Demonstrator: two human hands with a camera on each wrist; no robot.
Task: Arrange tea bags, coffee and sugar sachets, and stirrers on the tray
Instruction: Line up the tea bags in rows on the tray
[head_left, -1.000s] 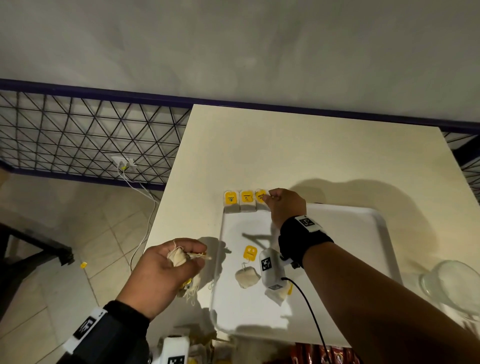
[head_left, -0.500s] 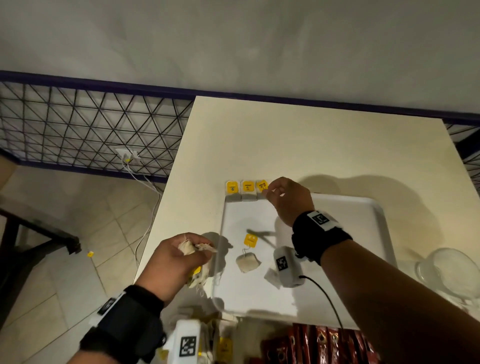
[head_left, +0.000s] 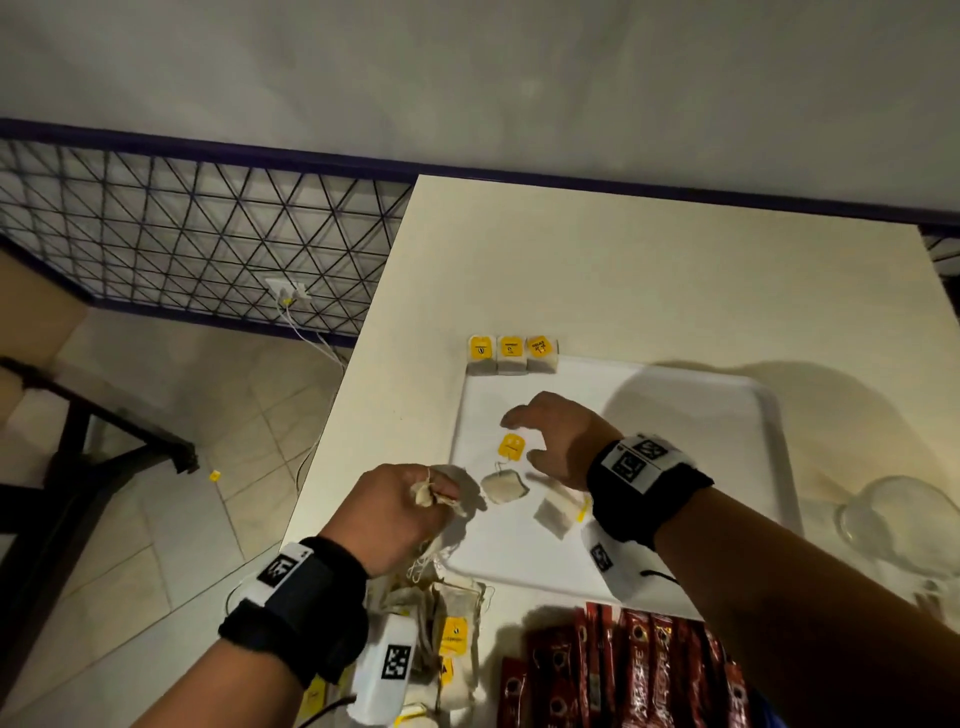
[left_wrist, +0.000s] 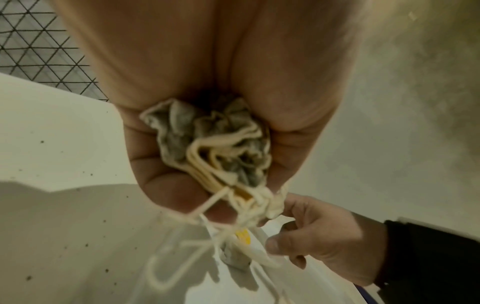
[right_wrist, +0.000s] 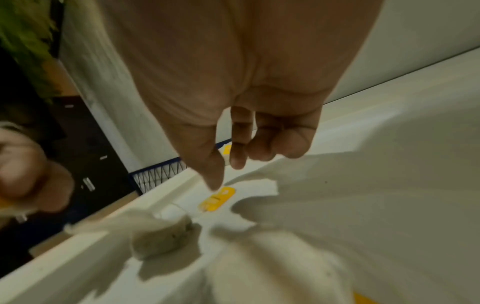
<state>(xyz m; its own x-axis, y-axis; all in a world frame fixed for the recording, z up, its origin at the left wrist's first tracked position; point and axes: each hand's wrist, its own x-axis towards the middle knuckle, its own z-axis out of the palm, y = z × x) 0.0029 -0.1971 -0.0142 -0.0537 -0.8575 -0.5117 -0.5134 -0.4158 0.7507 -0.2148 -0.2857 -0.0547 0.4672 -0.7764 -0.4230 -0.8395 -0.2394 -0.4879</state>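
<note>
Pulled back from the far rim, my right hand (head_left: 558, 441) now hovers over the middle of the white tray (head_left: 769, 415), where 1.0 s ago it was setting the third bag into the row. That row of 3 tea bags (head_left: 511, 356), yellow tags up, leans along the far left rim, so I judge that placement done and the next pick begun. My right grip is open, fingers spread and loosely bent, holding nothing, thumb tip just above the yellow tag (right_wrist: 217, 199) of a loose tea bag (head_left: 503, 486) lying near the tray's left edge. A second loose bag (head_left: 558, 512) lies just beside it, nearer my wrist. My left hand (head_left: 395, 512) is curled tight round a bunch of tea bags (left_wrist: 215, 142), strings dangling, held over the desk (head_left: 623, 270) at the tray's left rim.

Room is good: the tray's right half is bare, and the far rim is free to the right of the row. Red coffee sachets (head_left: 639, 670) and more tea bags (head_left: 452, 623) wait on the desk at the near edge. A glass (head_left: 898, 519) stands off the tray's right side, well apart from my reach.
</note>
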